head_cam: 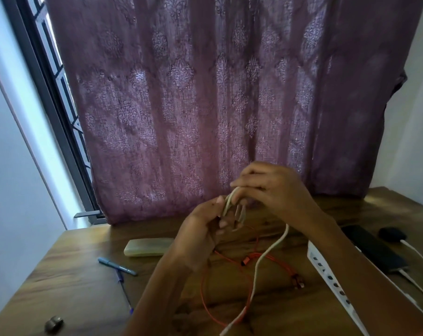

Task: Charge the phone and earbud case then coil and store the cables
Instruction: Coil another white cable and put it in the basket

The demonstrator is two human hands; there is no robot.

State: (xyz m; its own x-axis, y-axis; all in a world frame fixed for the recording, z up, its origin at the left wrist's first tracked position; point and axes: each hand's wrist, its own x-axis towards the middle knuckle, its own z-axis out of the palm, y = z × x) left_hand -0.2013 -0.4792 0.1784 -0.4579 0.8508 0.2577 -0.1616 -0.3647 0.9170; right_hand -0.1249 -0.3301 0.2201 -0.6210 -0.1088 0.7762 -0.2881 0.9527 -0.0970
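While the left hand [203,231] curls its fingers [222,224] round white cable [229,202] loops above the desk [84,275], the right hand [275,190] pinches their top. The loose tail crosses an orange cable [278,262] below; winding on could likely snag and drag it.

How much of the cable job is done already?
Done: the phone and earbud case both look plugged in. In hand: the left hand and right hand hold loops of a white cable, its tail hanging down. Left: the orange cable lies uncoiled on the table; storing both follows.
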